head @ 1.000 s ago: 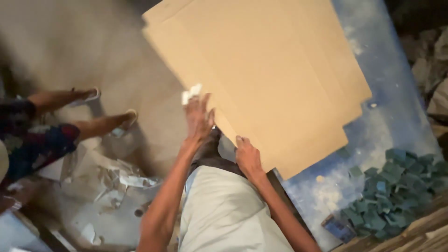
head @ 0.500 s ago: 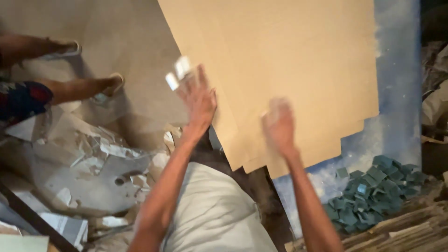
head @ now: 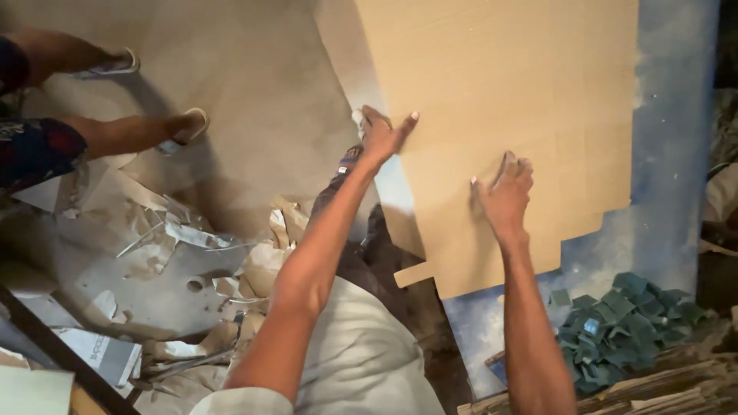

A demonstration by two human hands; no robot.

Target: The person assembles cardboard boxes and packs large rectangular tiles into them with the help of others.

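A large tan cardboard sheet (head: 507,92) with a notched lower edge lies on the floor ahead of me. My left hand (head: 382,137) reaches to its left edge, fingers spread over the board, with a small white piece (head: 357,117) tucked at the thumb side. My right hand (head: 503,196) presses on the sheet's face near its lower part, fingers slightly bent and nothing held in it. My light trouser leg (head: 361,353) shows below between my arms.
Another person's bare legs in sandals (head: 146,131) stand at upper left. Torn paper and board scraps (head: 169,253) litter the left. A blue sheet (head: 676,154) lies under the cardboard; a pile of green pieces (head: 623,323) and stacked boards (head: 661,392) sit at lower right.
The cardboard sheet has swung round and shifted right. My right hand left its lower edge and now presses on its face. My left hand stays at the left edge.
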